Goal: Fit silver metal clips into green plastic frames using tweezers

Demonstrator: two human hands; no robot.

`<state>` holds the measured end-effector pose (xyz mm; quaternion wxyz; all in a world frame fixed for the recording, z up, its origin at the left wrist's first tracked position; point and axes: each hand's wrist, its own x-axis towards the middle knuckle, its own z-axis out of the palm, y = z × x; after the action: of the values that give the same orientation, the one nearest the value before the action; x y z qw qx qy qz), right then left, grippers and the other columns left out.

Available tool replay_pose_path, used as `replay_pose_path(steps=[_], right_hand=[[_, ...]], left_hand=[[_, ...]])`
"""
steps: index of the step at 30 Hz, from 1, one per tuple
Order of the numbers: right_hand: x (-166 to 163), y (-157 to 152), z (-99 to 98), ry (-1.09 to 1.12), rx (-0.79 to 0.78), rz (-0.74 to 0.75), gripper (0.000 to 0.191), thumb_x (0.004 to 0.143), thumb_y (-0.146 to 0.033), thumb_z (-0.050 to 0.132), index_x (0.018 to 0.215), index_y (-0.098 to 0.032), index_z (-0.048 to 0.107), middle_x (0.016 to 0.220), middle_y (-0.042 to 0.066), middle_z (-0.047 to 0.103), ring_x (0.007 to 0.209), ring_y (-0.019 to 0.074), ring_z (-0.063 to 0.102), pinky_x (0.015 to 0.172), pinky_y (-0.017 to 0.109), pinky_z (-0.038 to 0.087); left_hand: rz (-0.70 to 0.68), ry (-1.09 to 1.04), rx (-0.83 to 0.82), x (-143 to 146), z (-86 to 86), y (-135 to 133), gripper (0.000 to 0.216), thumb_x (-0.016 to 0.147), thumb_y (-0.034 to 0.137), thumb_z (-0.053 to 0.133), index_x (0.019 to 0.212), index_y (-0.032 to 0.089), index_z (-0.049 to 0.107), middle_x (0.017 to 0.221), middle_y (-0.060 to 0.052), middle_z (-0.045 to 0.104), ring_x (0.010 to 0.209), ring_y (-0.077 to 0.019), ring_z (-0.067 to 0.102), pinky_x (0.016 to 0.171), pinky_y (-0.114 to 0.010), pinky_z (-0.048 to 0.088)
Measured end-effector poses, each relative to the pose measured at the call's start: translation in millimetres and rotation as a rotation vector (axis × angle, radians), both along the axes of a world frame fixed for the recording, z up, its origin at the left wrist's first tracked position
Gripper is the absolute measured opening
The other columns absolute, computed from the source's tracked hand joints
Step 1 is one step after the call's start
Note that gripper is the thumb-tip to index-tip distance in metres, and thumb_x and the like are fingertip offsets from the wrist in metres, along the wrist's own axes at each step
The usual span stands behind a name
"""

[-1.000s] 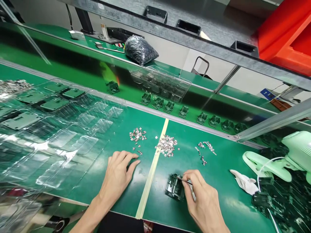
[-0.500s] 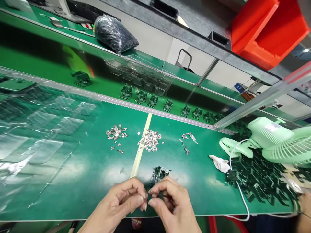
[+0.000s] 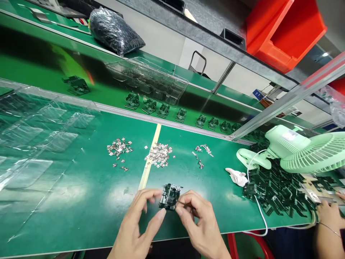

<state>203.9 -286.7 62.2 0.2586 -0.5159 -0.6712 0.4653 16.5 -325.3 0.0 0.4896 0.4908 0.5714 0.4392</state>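
Over here, the fan (image 3: pixel 289 142) worries me first: were it blowing, its draught could scatter light pieces, and an elbow might catch its white cord (image 3: pixel 261 212). The left hand (image 3: pixel 138 223) curves about the dark plastic part (image 3: pixel 170 198), thumb and fingers apart; whether the thumb touches I can't tell, and a loose hold could let the part skid. The right hand (image 3: pixel 198 216) pinches what looks like a thin dark tool (image 3: pixel 182 203) at the part's lower right corner; a slip might scratch it.

As for room, the green table (image 3: pixel 99 205) gives the left arm a stretch to swing before the plastic trays (image 3: pixel 29 172). Rightward, the heap of dark parts (image 3: pixel 277 194) limits reach. The front edge runs close under the wrists; beyond the part lie metal bits (image 3: pixel 161 154).
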Motion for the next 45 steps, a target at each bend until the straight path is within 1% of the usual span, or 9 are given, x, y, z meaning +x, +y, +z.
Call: replay_pose_path(steps=[2,4,7,10,16,25,32,37,45], right_hand=[[3.8,5.4,-3.0,-0.057,0.036,-0.011,0.015,0.102,-0.030,0.057,0.091,-0.023,0.063,0.087,0.001,0.062,0.070,0.0131,0.050,0.064,0.028,0.039],[5.6,8.8,-6.0,-0.065,0.035,-0.018,0.015,0.103,-0.031,0.055,0.093,-0.023,0.062,0.091,0.001,0.064,0.075,0.0140,0.055,0.067,0.028,0.042],[6.3,9.4,-8.6,0.007,-0.026,-0.054,0.018,0.105,-0.035,0.054,0.094,-0.023,0.061,0.096,0.002,0.065,0.081,0.0150,0.058,0.072,0.027,0.045],[6.0,7.8,-8.9,0.094,-0.098,-0.075,0.020,0.104,-0.039,0.055,0.094,-0.023,0.061,0.097,0.002,0.064,0.077,0.0141,0.054,0.067,0.027,0.042],[-1.4,7.4,-16.5,-0.033,0.020,-0.075,0.017,0.103,-0.032,0.055,0.090,-0.023,0.060,0.103,0.002,0.060,0.067,0.0115,0.044,0.061,0.028,0.036],[-7.0,4.0,-19.2,-0.210,0.069,-0.087,0.017,0.100,-0.031,0.053,0.089,-0.022,0.060,0.083,-0.002,0.059,0.061,0.0116,0.049,0.061,0.028,0.038],[-12.6,-7.5,-34.9,-0.275,0.165,-0.223,0.020,0.098,-0.034,0.052,0.087,-0.021,0.063,0.073,-0.002,0.061,0.054,0.0114,0.053,0.058,0.027,0.040],[-13.9,-8.5,-36.4,-0.303,0.094,-0.272,0.024,0.097,-0.040,0.053,0.087,-0.021,0.064,0.068,-0.002,0.061,0.054,0.0129,0.052,0.058,0.027,0.041],[-9.1,-2.5,-25.7,-0.218,-0.064,-0.262,0.021,0.092,-0.038,0.057,0.081,-0.021,0.061,0.063,-0.005,0.053,0.053,0.0111,0.043,0.054,0.025,0.036]], left_hand=[[0.041,0.247,0.159,16.6,-11.4,5.3,0.050,0.100,0.038,0.055,0.149,0.030,0.047,0.145,-0.011,0.058,0.132,-0.0310,0.056,0.106,-0.051,0.051],[0.030,0.374,0.279,32.6,-21.9,11.2,0.056,0.103,0.028,0.049,0.157,0.029,0.035,0.152,-0.014,0.054,0.139,-0.0319,0.051,0.108,-0.056,0.049],[0.059,0.434,0.362,42.3,-28.9,18.1,0.053,0.103,0.020,0.044,0.155,0.027,0.039,0.141,-0.014,0.061,0.129,-0.0306,0.058,0.102,-0.053,0.052],[-0.017,0.374,0.326,32.4,-23.2,21.2,0.050,0.102,0.020,0.046,0.151,0.028,0.048,0.123,-0.009,0.066,0.111,-0.0243,0.065,0.092,-0.041,0.056],[-0.097,0.302,0.325,15.6,-9.6,20.7,0.048,0.101,0.017,0.048,0.147,0.026,0.054,0.108,-0.005,0.065,0.098,-0.0160,0.066,0.082,-0.026,0.058],[-0.095,0.346,0.382,20.5,-13.8,18.8,0.053,0.101,0.015,0.049,0.153,0.030,0.047,0.108,-0.004,0.065,0.098,-0.0156,0.064,0.085,-0.028,0.058],[0.013,0.398,0.433,26.9,-12.7,17.7,0.041,0.100,0.016,0.052,0.140,0.018,0.060,0.105,-0.006,0.071,0.096,-0.0169,0.067,0.081,-0.027,0.060],[-0.001,0.421,0.429,28.7,-10.4,16.3,0.040,0.098,0.011,0.050,0.136,0.014,0.062,0.108,-0.009,0.071,0.100,-0.0183,0.066,0.084,-0.029,0.061],[-0.030,0.419,0.486,30.6,-8.2,13.0,0.047,0.099,0.008,0.049,0.145,0.018,0.053,0.109,-0.010,0.067,0.102,-0.0203,0.061,0.085,-0.034,0.059]])
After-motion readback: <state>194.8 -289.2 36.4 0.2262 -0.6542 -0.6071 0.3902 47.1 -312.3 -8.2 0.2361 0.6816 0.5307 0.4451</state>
